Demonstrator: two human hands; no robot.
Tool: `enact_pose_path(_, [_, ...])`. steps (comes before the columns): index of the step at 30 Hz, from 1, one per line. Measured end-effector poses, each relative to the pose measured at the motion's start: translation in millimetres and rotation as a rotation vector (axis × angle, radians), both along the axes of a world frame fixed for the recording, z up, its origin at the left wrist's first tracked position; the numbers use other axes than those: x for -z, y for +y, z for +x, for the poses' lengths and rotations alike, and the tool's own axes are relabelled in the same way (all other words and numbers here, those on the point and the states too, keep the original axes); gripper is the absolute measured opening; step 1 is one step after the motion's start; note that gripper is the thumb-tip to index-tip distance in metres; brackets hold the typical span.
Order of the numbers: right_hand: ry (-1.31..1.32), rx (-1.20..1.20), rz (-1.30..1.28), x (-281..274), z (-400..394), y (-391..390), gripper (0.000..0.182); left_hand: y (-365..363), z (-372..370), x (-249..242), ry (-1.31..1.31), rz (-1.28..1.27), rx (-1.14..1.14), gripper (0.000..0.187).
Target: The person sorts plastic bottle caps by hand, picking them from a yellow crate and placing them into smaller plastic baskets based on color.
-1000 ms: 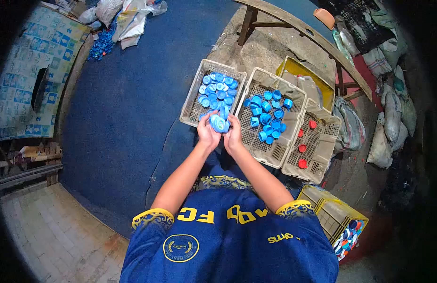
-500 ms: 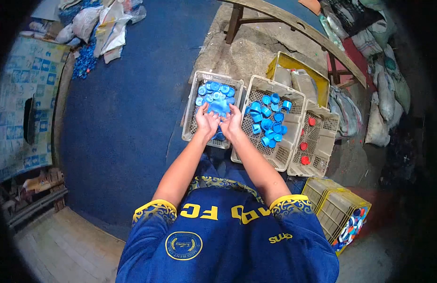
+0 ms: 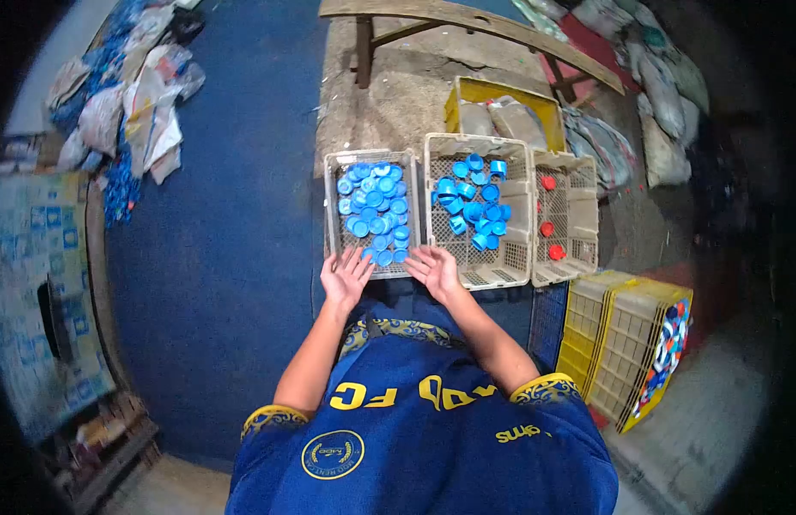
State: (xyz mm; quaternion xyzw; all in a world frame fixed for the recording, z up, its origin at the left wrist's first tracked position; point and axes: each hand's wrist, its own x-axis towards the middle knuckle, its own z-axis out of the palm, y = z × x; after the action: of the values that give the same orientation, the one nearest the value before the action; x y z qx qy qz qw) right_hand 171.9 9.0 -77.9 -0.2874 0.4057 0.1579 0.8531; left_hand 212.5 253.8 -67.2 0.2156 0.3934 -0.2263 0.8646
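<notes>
Right in front of me stands a pale plastic crate (image 3: 335, 239) with many flat blue bottle caps (image 3: 374, 200) spread over its bottom. My left hand (image 3: 346, 276) is at the crate's near left corner, fingers spread and palm up, with nothing in it. Over by the near right corner, my right hand (image 3: 436, 270) is likewise spread and holds nothing. Beside this crate, a larger beige crate (image 3: 522, 206) contains taller blue caps (image 3: 475, 210). Further right, a third beige crate (image 3: 578, 225) has a few red caps (image 3: 546, 229) along its left side.
A yellow crate (image 3: 548, 116) with sacks stands behind, below a wooden bench (image 3: 467, 15). At right, a yellow-and-beige crate (image 3: 617, 343) full of mixed caps lies on its side. Bags and loose blue caps (image 3: 121, 193) are piled far left on the blue floor covering (image 3: 218, 215).
My hands have come apart and drawn back towards me. The clump of blue caps they cupped is out of them, and caps lie spread in the crate. My view has shifted.
</notes>
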Motion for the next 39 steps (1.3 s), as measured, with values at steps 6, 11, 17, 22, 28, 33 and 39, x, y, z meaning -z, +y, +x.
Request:
enact_pose_path(6, [-0.046, 0.180, -0.142, -13.9, -59.0, -23.6, 0.050, -17.1, 10.6, -21.2, -0.027, -0.014, 0.303, 0.059])
enact_pose_path(11, [0.000, 0.272, -0.516, -7.1, -107.0, -41.7, 0.032, -58.0, 28.7, 5.9, 0.051, -0.150, 0.512, 0.049])
enact_pose_path(17, [0.129, 0.365, -0.579, -14.1, -192.2, -75.2, 0.033, -141.1, 28.8, 0.7, 0.028, -0.003, 0.841, 0.036])
enact_pose_path(22, [0.201, 0.532, -0.616, -6.9, -292.6, -121.8, 0.032, -239.4, -13.9, -1.7, -0.012, 0.166, 1.034, 0.026])
enact_pose_path(28, [0.180, 0.745, -0.822, -22.2, -427.9, -197.7, 0.029, -372.9, -123.1, 8.9, -0.070, 0.055, 1.251, 0.024])
enact_pose_path(33, [0.304, 0.799, -1.019, -22.8, -524.7, -276.8, 0.022, -470.8, -221.9, -19.9, -0.123, -0.074, 1.417, 0.026])
enact_pose_path(39, [0.369, 0.842, -1.194, -49.4, -562.3, -368.2, 0.023, -544.9, -282.6, -60.8, -0.102, 0.009, 1.580, 0.025])
